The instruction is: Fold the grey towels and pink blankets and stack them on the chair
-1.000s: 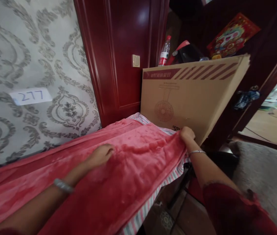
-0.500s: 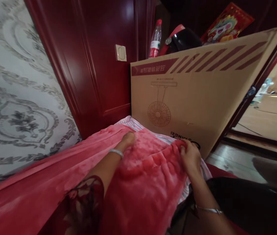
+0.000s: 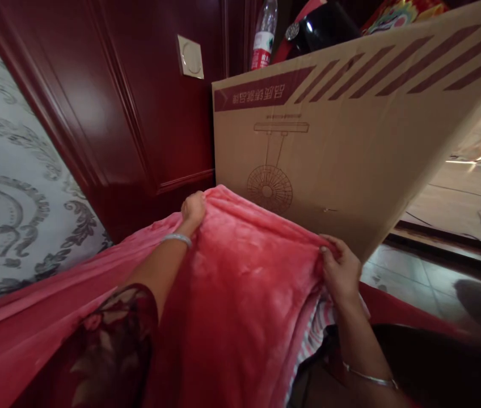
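Note:
A plush pink-red blanket (image 3: 249, 272) spreads out in front of me, its far edge pulled fairly straight between my two hands. My left hand (image 3: 193, 209) grips the far left corner, fingers curled into the cloth. At the right end of that edge, my right hand (image 3: 341, 266) pinches the fabric between thumb and fingers. Beneath the blanket's right side a striped cloth (image 3: 319, 323) peeks out; most of it is covered.
Just beyond the blanket stands a large cardboard box (image 3: 342, 153) printed with a fan. A plastic bottle (image 3: 264, 42) shows behind it. Dark red panelling (image 3: 155, 85) with a switch plate (image 3: 190, 56) rises at the left, beside patterned wallpaper (image 3: 19, 187). Tiled floor (image 3: 419, 277) lies to the right.
Both hands have drawn the blanket's far edge up and taut, smoothing its wrinkles. It now covers the striped cloth along the far side. The view has moved closer to the box.

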Demonstrator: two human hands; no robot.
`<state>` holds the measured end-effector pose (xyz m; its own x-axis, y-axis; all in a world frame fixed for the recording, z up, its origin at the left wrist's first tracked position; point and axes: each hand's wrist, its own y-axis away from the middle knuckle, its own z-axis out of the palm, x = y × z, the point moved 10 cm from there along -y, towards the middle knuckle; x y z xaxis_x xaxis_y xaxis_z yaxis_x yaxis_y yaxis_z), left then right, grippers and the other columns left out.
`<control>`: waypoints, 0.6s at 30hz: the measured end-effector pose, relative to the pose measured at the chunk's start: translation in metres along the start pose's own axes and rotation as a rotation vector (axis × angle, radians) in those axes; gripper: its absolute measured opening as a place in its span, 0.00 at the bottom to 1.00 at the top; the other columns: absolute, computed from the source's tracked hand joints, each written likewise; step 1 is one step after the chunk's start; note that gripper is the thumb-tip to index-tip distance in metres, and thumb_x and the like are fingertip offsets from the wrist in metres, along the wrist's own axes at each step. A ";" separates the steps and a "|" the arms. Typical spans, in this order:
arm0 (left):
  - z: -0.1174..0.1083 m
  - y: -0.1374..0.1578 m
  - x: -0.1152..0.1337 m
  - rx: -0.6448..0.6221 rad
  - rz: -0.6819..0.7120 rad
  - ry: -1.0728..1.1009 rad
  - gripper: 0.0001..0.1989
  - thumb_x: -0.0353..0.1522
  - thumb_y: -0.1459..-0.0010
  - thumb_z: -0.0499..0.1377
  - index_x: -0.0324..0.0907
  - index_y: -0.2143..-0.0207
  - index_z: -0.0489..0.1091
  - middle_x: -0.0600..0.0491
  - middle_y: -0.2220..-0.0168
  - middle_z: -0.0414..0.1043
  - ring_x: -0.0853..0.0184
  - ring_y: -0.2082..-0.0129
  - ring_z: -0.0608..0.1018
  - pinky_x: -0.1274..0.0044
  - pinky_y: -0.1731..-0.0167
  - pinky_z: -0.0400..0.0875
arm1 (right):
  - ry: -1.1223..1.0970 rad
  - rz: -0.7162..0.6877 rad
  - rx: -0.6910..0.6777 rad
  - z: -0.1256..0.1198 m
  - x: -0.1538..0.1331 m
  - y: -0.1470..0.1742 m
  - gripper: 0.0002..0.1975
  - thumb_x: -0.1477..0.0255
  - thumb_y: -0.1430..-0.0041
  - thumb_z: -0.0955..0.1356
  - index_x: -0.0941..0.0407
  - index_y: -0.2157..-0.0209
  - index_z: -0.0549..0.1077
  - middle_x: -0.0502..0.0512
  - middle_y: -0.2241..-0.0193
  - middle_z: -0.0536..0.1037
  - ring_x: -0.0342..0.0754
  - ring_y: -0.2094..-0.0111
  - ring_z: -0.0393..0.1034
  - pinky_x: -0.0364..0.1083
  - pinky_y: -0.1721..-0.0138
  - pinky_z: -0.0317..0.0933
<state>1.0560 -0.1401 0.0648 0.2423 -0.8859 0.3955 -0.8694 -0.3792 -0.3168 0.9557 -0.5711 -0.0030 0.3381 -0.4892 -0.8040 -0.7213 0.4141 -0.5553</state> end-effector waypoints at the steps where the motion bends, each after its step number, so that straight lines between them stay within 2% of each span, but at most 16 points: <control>1: -0.002 -0.004 -0.005 0.011 0.001 -0.013 0.21 0.35 0.30 0.43 0.41 0.46 0.71 0.42 0.47 0.75 0.54 0.47 0.75 0.68 0.52 0.66 | 0.006 0.028 -0.021 0.008 0.009 -0.001 0.21 0.62 0.49 0.62 0.56 0.59 0.78 0.60 0.61 0.82 0.55 0.59 0.75 0.52 0.53 0.66; 3: 0.010 -0.007 -0.015 -0.013 -0.001 -0.031 0.20 0.35 0.31 0.46 0.41 0.49 0.74 0.41 0.49 0.77 0.54 0.49 0.76 0.68 0.52 0.67 | 0.046 0.088 -0.062 0.024 0.031 -0.002 0.21 0.62 0.51 0.63 0.56 0.60 0.79 0.60 0.62 0.82 0.56 0.60 0.75 0.52 0.54 0.66; 6: 0.053 0.000 -0.032 -0.118 -0.007 -0.037 0.16 0.33 0.34 0.52 0.40 0.52 0.76 0.40 0.52 0.78 0.55 0.50 0.78 0.70 0.53 0.69 | 0.079 0.165 -0.164 0.045 0.064 0.001 0.20 0.62 0.54 0.64 0.55 0.63 0.80 0.60 0.63 0.83 0.57 0.60 0.75 0.53 0.54 0.66; 8: 0.077 0.004 -0.042 -0.177 -0.009 -0.034 0.15 0.33 0.35 0.54 0.39 0.51 0.76 0.39 0.51 0.78 0.56 0.49 0.78 0.71 0.51 0.70 | 0.076 0.190 -0.241 0.055 0.078 0.004 0.19 0.61 0.56 0.64 0.55 0.66 0.80 0.59 0.64 0.83 0.57 0.60 0.76 0.55 0.52 0.66; 10: 0.088 0.004 -0.050 -0.216 0.003 -0.024 0.16 0.37 0.34 0.56 0.39 0.49 0.74 0.41 0.49 0.77 0.58 0.48 0.78 0.67 0.49 0.71 | 0.073 0.200 -0.270 0.057 0.083 0.006 0.20 0.60 0.56 0.64 0.55 0.67 0.79 0.59 0.63 0.83 0.58 0.60 0.76 0.55 0.51 0.66; 13: 0.083 0.001 -0.055 -0.254 0.040 -0.005 0.17 0.38 0.32 0.55 0.38 0.48 0.72 0.44 0.47 0.76 0.61 0.49 0.78 0.65 0.47 0.71 | 0.118 0.177 -0.261 0.050 0.077 0.008 0.22 0.56 0.50 0.61 0.56 0.67 0.79 0.62 0.64 0.83 0.58 0.60 0.75 0.53 0.54 0.66; 16: 0.067 0.005 -0.058 -0.263 0.069 -0.012 0.18 0.32 0.34 0.55 0.36 0.45 0.71 0.42 0.42 0.73 0.62 0.43 0.75 0.74 0.45 0.67 | 0.235 0.122 -0.280 0.043 0.062 0.013 0.24 0.54 0.45 0.60 0.56 0.64 0.79 0.62 0.64 0.82 0.58 0.60 0.74 0.53 0.56 0.66; 18: 0.058 0.015 -0.063 -0.267 0.072 -0.030 0.21 0.31 0.36 0.56 0.35 0.42 0.69 0.40 0.40 0.71 0.60 0.41 0.74 0.76 0.45 0.66 | 0.287 0.100 -0.279 0.038 0.052 0.015 0.23 0.57 0.46 0.62 0.57 0.59 0.79 0.62 0.63 0.82 0.57 0.59 0.74 0.52 0.55 0.65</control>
<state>1.0523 -0.1056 -0.0147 0.1850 -0.9171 0.3532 -0.9666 -0.2347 -0.1030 0.9858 -0.5616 -0.0613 0.1036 -0.6678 -0.7371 -0.8916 0.2661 -0.3664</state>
